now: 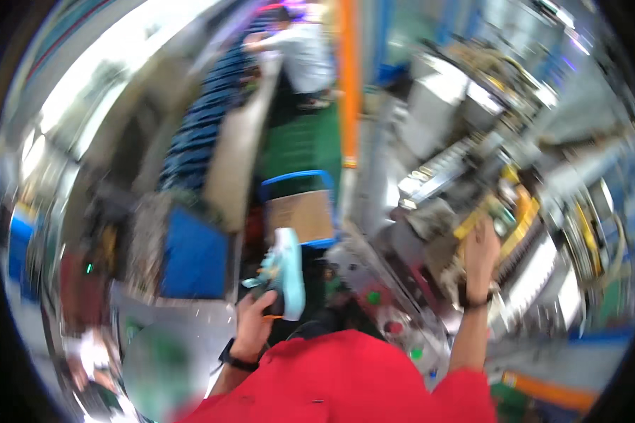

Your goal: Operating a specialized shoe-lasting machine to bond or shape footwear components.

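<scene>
My left hand (252, 323) is closed around the dark heel end of a shoe (287, 275). The shoe has a pale blue sole, with some orange at its side, and its other end points up and away from me. My right hand (480, 248) is stretched out over the machine (430, 240) on the right, close to its yellow-edged part (518, 222). Blur smears the fingers of that hand, so I cannot make out whether they touch or grip anything.
Ahead stands a blue-framed cart (298, 178) with a cardboard piece (302, 215) on it. A conveyor with dark blue rollers (197, 134) runs away on the left, beside a blue panel (194, 254). Farther off, a person in a light top (307, 56) stands near an orange post (349, 84).
</scene>
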Motion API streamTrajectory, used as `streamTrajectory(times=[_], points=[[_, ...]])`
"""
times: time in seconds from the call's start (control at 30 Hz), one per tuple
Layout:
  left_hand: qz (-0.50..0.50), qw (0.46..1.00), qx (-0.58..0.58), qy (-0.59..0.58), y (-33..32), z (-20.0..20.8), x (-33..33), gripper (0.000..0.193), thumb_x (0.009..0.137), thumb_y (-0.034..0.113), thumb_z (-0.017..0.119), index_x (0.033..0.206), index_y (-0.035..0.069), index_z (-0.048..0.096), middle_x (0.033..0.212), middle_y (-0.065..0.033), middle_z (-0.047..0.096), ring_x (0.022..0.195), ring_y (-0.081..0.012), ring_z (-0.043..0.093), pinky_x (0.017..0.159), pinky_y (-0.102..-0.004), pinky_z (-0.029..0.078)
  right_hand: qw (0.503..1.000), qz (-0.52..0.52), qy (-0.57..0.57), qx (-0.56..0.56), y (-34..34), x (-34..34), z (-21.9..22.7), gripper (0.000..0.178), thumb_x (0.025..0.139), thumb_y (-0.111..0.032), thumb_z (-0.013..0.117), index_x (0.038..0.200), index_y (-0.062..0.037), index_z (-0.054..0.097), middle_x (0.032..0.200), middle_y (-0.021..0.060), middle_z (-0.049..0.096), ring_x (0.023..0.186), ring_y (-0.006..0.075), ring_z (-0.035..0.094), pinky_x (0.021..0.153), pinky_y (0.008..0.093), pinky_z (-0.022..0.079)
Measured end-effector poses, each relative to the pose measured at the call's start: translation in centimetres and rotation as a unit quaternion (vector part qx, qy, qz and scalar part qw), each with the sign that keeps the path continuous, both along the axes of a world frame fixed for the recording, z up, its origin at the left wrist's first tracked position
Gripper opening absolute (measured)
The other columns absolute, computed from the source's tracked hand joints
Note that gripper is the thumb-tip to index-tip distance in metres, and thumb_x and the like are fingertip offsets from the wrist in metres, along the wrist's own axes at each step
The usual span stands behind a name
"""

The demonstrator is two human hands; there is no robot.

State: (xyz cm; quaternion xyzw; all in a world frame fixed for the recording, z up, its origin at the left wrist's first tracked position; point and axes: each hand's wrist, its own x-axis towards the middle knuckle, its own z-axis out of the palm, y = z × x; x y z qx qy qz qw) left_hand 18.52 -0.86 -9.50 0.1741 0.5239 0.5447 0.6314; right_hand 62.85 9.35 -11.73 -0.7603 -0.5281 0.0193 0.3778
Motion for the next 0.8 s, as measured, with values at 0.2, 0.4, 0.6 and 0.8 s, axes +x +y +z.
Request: streamTrajectory(times=[0.2, 0.4, 0.6, 0.8], points=[[-0.012, 0.997, -0.073, -0.024, -5.8, -2.4, -0.7, 0.026, 0.085, 0.005, 0.07, 0.111, 0.006, 0.065, 0.096, -0.0133, 0.066, 0.086, -0.0264, 0.065, 0.078, -0.035, 0.051, 0.978, 0.209, -0.011, -0.018, -7.5, -14.6, -11.7, 0.012, 0.083, -0.005, 0.059, 0.095, -0.0035, 0.062, 0.091, 0.0164, 0.06, 0.087, 0.0356, 0.06, 0.074, 0.0445, 0.048], [0.004, 0.993, -0.083, 0.086, -13.2, -3.8, -4.5, 0.048, 0.076, -0.003, 0.076, 0.122, 0.008, 0.063, 0.112, -0.0122, 0.064, 0.103, -0.0215, 0.064, 0.087, -0.031, 0.051, 0.957, 0.275, -0.071, -0.067, -7.4, -15.8, -21.2, 0.015, 0.082, -0.007, 0.059, 0.096, -0.004, 0.06, 0.097, 0.0176, 0.057, 0.091, 0.0374, 0.058, 0.077, 0.0453, 0.047], [0.304, 0.938, -0.165, -0.014, -17.3, -7.2, -12.7, 0.022, 0.08, 0.009, 0.074, 0.095, -0.005, 0.066, 0.088, -0.0126, 0.068, 0.072, -0.0262, 0.067, 0.061, -0.0416, 0.057, 0.96, 0.25, -0.06, -0.111, -6.5, -15.4, -22.1, 0.021, 0.081, -0.011, 0.062, 0.1, -0.0022, 0.063, 0.099, 0.0162, 0.061, 0.094, 0.0349, 0.06, 0.082, 0.0411, 0.048], [0.483, 0.856, -0.179, 0.037, -22.9, -16.8, -28.0, 0.031, 0.073, 0.012, 0.078, 0.093, -0.007, 0.065, 0.085, -0.0147, 0.067, 0.071, -0.0279, 0.066, 0.063, -0.0433, 0.056, 0.936, 0.34, 0.043, -0.083, -1.5, -26.3, -11.7, 0.025, 0.094, -0.016, 0.057, 0.11, 0.0007, 0.065, 0.104, 0.0186, 0.067, 0.095, 0.0272, 0.064, 0.085, 0.0364, 0.049]])
